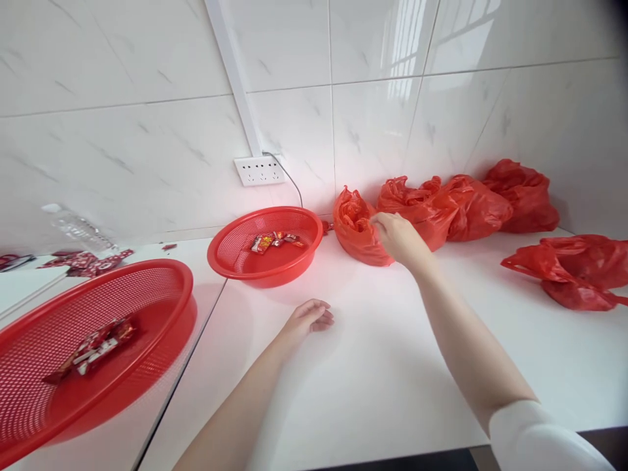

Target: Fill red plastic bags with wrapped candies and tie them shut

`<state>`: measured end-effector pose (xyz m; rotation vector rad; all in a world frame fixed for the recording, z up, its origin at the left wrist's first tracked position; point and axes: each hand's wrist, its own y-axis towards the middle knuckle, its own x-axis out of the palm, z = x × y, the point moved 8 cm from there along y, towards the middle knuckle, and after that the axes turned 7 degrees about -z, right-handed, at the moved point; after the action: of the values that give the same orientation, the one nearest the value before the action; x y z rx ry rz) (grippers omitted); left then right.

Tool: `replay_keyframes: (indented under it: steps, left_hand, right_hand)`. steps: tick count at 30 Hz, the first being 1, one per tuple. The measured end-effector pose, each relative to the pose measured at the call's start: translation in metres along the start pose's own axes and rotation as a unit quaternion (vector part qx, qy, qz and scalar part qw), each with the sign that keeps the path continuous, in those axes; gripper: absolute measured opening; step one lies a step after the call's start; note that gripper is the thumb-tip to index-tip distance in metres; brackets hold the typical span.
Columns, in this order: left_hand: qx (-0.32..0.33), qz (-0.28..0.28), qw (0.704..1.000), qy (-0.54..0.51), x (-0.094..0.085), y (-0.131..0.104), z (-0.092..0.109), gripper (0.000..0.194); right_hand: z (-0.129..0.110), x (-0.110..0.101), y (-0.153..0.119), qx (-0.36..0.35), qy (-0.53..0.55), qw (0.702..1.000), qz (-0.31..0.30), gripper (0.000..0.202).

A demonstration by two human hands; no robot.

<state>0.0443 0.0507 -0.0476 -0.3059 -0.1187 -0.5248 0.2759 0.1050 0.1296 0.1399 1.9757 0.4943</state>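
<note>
My right hand (390, 232) is closed at the right rim of a red plastic bag (360, 242), the leftmost of the bags by the wall; its fingertips are at the bag's edge and what they hold is too small to tell. Over the white table (367, 386), my left hand (310, 318) has its fingers loosely curled and apart from the thumb, with nothing in it. Behind that hand is a round red basket (275, 278) with a few small wrapped packets (262, 244) inside. A larger red basket (189, 288) at the left holds red and white packets (98, 347).
More red bags (478, 209) stand along the tiled wall, and another red bag (583, 268) lies at the right. A clear plastic bottle (78, 229) and red wrappers (93, 263) lie at the back left. A power socket (259, 171) with a cable is on the wall.
</note>
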Motion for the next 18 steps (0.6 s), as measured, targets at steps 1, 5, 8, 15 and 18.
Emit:
replay_keyframes:
  steps: [1,5,8,15,18]
  left_hand:
    - [0.002,-0.002,1.0,0.0,0.0,0.0,0.0,0.037]
    - [0.008,-0.011,1.0,0.002,0.0,0.0,-0.001,0.035]
    - [0.011,-0.02,1.0,0.002,0.0,-0.001,-0.002,0.032]
    - [0.015,-0.023,1.0,-0.002,-0.001,0.0,-0.002,0.028]
    - [0.007,-0.02,0.999,-0.025,-0.003,0.001,-0.001,0.029]
  right_hand:
    - [-0.003,0.006,0.01,-0.004,0.003,1.0,0.008,0.036]
    - [0.01,0.047,0.033,0.073,-0.028,0.992,-0.103,0.044]
    - [0.024,0.076,0.029,0.121,-0.069,0.963,-0.231,0.037]
    - [0.032,0.089,0.018,0.111,-0.066,0.942,-0.311,0.031]
    - [0.036,0.076,0.017,0.122,-0.081,0.949,-0.28,0.03]
